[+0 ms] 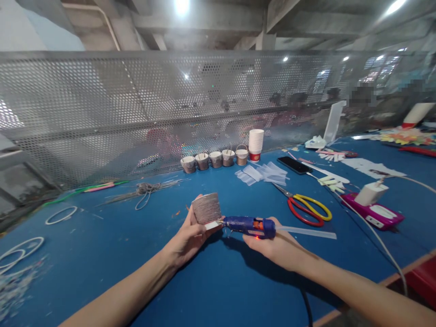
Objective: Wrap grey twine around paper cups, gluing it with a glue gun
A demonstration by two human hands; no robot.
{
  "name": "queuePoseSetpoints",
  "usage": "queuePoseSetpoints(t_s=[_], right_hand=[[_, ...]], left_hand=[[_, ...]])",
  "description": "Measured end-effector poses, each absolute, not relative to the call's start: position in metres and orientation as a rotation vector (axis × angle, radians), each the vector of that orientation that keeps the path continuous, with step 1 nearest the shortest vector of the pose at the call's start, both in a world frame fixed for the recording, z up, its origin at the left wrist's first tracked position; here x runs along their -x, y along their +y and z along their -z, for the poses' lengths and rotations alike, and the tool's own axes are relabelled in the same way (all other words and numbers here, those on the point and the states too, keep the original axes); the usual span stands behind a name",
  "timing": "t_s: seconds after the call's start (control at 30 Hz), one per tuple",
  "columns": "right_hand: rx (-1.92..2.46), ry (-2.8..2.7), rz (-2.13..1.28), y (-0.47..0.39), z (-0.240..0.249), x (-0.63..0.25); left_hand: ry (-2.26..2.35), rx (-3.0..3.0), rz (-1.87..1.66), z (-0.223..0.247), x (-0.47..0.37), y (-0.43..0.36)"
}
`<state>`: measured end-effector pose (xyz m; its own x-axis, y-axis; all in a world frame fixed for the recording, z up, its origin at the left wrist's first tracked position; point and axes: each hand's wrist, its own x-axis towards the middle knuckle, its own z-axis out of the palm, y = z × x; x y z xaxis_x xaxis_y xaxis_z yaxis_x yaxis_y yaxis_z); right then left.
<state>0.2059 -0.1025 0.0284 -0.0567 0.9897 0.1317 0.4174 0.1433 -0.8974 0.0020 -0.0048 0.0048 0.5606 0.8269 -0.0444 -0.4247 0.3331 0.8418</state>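
My left hand [189, 238] is closed around a small cup wrapped in grey-brown cord [207, 208], which is held tilted over the table. A bare white strip [213, 225] shows along the cup's lower edge. In my right hand [277, 247] is a blue hot glue gun [243, 225], its orange light lit and a clear glue stick [306, 232] sticking out of the back. The gun's nozzle [220, 222] points left and meets the cup at the white strip, or comes very near it; I cannot tell which.
Several finished little buckets [215, 160] line the metal mesh screen [136, 118], beside stacked paper cups [255, 144]. Clear strips [262, 173], scissors [308, 211], a phone [294, 165] and a purple power strip [373, 213] lie rightward. Grey cord [147, 188] and white rings [61, 215] lie left.
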Motion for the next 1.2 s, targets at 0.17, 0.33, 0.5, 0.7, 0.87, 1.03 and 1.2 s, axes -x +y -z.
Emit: queuePoseSetpoints(t_s=[0.17,0.33,0.5,0.7,0.87,1.03,1.2], right_hand=[[1.454,-1.627,-0.877,-0.101,-0.028,-0.208],[1.477,-1.649,-0.869,-0.103,-0.029,-0.209],[1.483,-1.636,-0.867,-0.103,-0.031,-0.208],[1.485,-1.676,-0.846,-0.102,-0.028,-0.211],[1.517,-1.614,-0.881,-0.101,-0.03,-0.211],[1.57,-1.47,-0.94,-0.097,-0.034,-0.217],[1.752,-1.465,-0.74,-0.072,-0.02,-0.225]], left_hand=[[0.483,-0.887,-0.852,-0.004,-0.001,-0.003],[0.482,-0.886,-0.836,-0.004,0.001,-0.004],[0.449,-0.887,-0.811,-0.002,0.002,-0.001],[0.399,-0.887,-0.772,-0.001,0.004,0.001],[0.397,-0.86,-0.774,-0.003,0.004,0.0],[0.442,-0.821,-0.801,-0.005,0.003,0.001],[0.536,-0.87,-0.869,-0.011,-0.001,-0.004]])
